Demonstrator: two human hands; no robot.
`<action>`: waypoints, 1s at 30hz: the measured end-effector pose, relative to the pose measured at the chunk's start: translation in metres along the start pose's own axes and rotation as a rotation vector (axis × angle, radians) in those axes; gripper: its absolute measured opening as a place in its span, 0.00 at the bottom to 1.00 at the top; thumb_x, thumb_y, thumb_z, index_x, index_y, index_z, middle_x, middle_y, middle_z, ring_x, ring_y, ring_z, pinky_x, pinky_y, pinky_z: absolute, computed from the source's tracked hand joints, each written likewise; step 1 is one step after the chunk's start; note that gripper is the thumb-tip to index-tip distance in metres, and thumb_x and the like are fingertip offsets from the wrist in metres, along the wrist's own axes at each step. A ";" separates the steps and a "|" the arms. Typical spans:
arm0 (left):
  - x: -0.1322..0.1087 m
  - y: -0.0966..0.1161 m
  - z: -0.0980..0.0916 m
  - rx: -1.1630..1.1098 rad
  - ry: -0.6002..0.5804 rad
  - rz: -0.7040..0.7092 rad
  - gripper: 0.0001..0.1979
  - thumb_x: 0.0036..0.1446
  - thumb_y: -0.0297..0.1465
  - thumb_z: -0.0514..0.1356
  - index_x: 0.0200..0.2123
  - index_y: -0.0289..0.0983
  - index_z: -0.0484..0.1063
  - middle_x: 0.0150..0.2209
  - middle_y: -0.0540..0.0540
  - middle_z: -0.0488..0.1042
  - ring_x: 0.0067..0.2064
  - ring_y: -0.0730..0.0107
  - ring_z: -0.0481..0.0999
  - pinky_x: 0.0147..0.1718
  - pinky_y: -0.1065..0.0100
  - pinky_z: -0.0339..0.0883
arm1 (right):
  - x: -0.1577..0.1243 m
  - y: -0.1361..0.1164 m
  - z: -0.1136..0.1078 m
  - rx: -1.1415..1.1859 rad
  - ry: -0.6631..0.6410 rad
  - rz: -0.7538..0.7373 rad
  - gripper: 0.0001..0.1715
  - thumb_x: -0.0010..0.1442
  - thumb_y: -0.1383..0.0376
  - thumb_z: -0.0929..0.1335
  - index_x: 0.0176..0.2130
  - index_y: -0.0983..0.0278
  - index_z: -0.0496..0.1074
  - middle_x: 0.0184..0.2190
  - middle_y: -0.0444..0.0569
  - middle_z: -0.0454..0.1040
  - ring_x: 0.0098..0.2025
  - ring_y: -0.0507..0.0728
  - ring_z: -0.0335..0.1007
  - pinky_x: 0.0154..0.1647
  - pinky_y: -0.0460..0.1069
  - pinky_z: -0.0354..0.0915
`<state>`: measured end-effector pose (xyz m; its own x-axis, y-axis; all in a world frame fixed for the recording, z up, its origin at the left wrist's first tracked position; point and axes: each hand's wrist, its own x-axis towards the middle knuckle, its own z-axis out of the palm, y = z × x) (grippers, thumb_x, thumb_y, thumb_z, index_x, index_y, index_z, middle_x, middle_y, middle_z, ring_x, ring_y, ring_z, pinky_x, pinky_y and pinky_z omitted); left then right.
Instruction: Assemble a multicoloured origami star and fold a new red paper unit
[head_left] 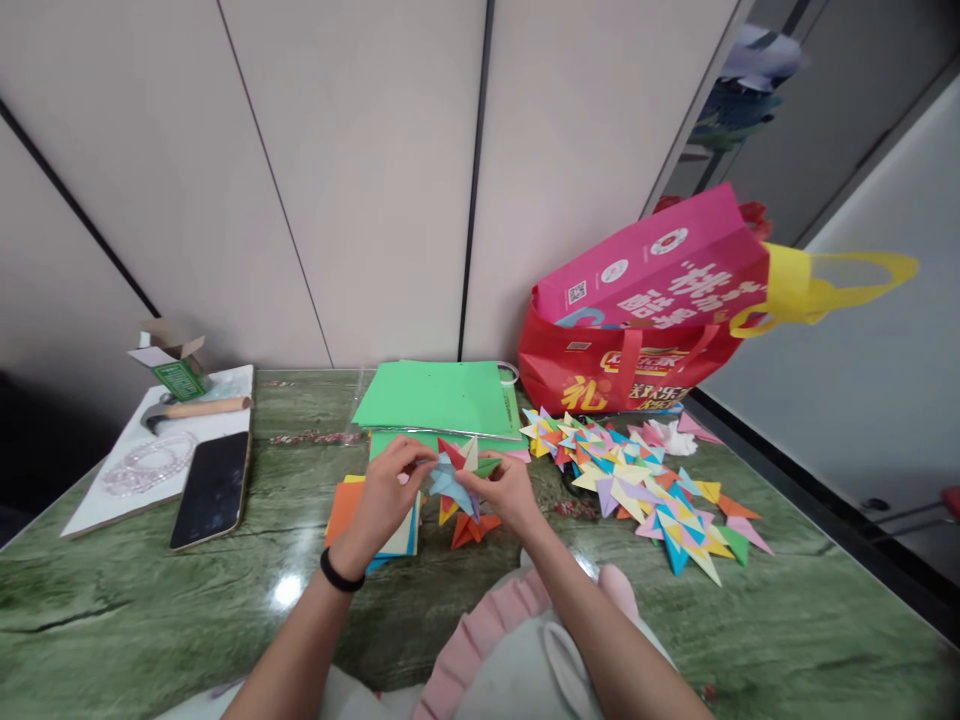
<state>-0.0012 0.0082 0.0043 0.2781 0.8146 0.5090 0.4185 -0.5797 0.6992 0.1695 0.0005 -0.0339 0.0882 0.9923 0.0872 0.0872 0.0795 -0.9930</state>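
Between my two hands, just above the table, is a multicoloured folded-paper star [450,482] with light blue, red, cream, green and purple points. My left hand [391,490], with a black band at the wrist, pinches its left side. The thumb and fingers of my right hand [504,492] grip its right side. Below the star lies an orange folded paper piece [474,531] on the table. A stack of coloured paper squares [346,508], orange on top at the left, is partly hidden under my left hand and forearm.
Green paper sheets [435,395] lie at the back. Finished paper stars [637,480] are heaped at right, before a red bag [555,355] holding a pink bag [675,250]. At left, a white board [112,510] carries a hammer [202,407], small box [178,378] and phone [214,490].
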 end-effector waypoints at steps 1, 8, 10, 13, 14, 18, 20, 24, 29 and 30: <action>0.000 0.001 0.000 0.025 0.004 0.029 0.04 0.54 0.28 0.57 0.30 0.37 0.72 0.31 0.47 0.71 0.31 0.71 0.70 0.29 0.71 0.64 | 0.000 0.000 0.000 0.000 -0.001 -0.001 0.27 0.36 0.49 0.73 0.28 0.68 0.71 0.12 0.40 0.63 0.14 0.47 0.54 0.14 0.43 0.48; -0.003 0.000 0.005 0.153 0.052 0.056 0.04 0.54 0.30 0.58 0.31 0.38 0.73 0.29 0.48 0.71 0.30 0.71 0.70 0.29 0.70 0.63 | 0.000 0.001 0.001 -0.010 0.004 -0.024 0.25 0.38 0.50 0.72 0.27 0.68 0.72 0.13 0.41 0.65 0.15 0.48 0.55 0.14 0.43 0.48; -0.003 -0.001 0.007 0.154 0.066 0.067 0.05 0.54 0.30 0.58 0.31 0.38 0.74 0.28 0.48 0.71 0.30 0.71 0.70 0.28 0.70 0.62 | 0.000 0.001 0.001 -0.010 0.007 -0.030 0.24 0.38 0.50 0.72 0.27 0.68 0.72 0.14 0.42 0.65 0.16 0.48 0.56 0.14 0.43 0.49; -0.003 0.000 0.007 0.149 0.049 0.040 0.06 0.54 0.29 0.57 0.30 0.37 0.73 0.28 0.47 0.70 0.30 0.71 0.69 0.28 0.70 0.62 | 0.000 0.002 0.002 -0.011 0.013 -0.028 0.23 0.39 0.51 0.72 0.26 0.68 0.71 0.15 0.43 0.67 0.17 0.49 0.57 0.15 0.43 0.51; -0.002 0.001 0.007 0.151 0.030 0.015 0.06 0.54 0.29 0.57 0.29 0.36 0.73 0.27 0.47 0.70 0.29 0.70 0.69 0.29 0.70 0.62 | 0.000 0.003 0.002 -0.012 0.015 -0.030 0.22 0.39 0.52 0.72 0.26 0.68 0.71 0.16 0.43 0.67 0.18 0.49 0.57 0.15 0.43 0.51; -0.001 0.003 0.004 0.122 -0.067 -0.095 0.07 0.55 0.30 0.56 0.27 0.36 0.71 0.27 0.49 0.68 0.28 0.71 0.67 0.27 0.70 0.61 | 0.000 0.005 0.003 -0.033 0.010 -0.065 0.20 0.40 0.55 0.72 0.26 0.69 0.71 0.19 0.45 0.69 0.19 0.49 0.58 0.17 0.43 0.53; -0.001 0.003 0.003 0.103 -0.105 -0.123 0.07 0.55 0.30 0.55 0.27 0.37 0.70 0.27 0.49 0.67 0.28 0.71 0.67 0.27 0.70 0.61 | 0.000 0.006 0.003 -0.046 0.002 -0.079 0.19 0.40 0.55 0.72 0.27 0.68 0.72 0.18 0.45 0.70 0.19 0.49 0.59 0.17 0.43 0.54; -0.002 0.003 0.002 0.148 -0.129 -0.132 0.10 0.56 0.31 0.53 0.24 0.37 0.68 0.27 0.49 0.67 0.28 0.71 0.66 0.27 0.70 0.60 | 0.000 0.007 0.003 -0.065 0.019 -0.078 0.20 0.40 0.55 0.73 0.29 0.68 0.73 0.17 0.45 0.70 0.20 0.50 0.60 0.17 0.44 0.54; -0.004 0.007 0.005 0.139 -0.117 -0.104 0.09 0.56 0.33 0.54 0.27 0.37 0.71 0.29 0.47 0.69 0.32 0.69 0.67 0.29 0.69 0.61 | 0.000 0.002 0.003 -0.026 -0.006 -0.090 0.19 0.40 0.55 0.72 0.26 0.68 0.73 0.19 0.45 0.71 0.20 0.49 0.59 0.19 0.44 0.56; -0.004 0.008 0.007 0.132 -0.102 -0.100 0.09 0.55 0.34 0.55 0.28 0.38 0.72 0.29 0.47 0.69 0.32 0.68 0.67 0.30 0.69 0.61 | 0.000 0.001 0.003 -0.002 -0.019 -0.090 0.18 0.40 0.55 0.72 0.25 0.68 0.72 0.20 0.45 0.71 0.20 0.49 0.59 0.19 0.44 0.56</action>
<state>0.0068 0.0008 0.0045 0.3125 0.8698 0.3819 0.5565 -0.4934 0.6684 0.1670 0.0005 -0.0349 0.0612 0.9828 0.1742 0.0955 0.1680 -0.9812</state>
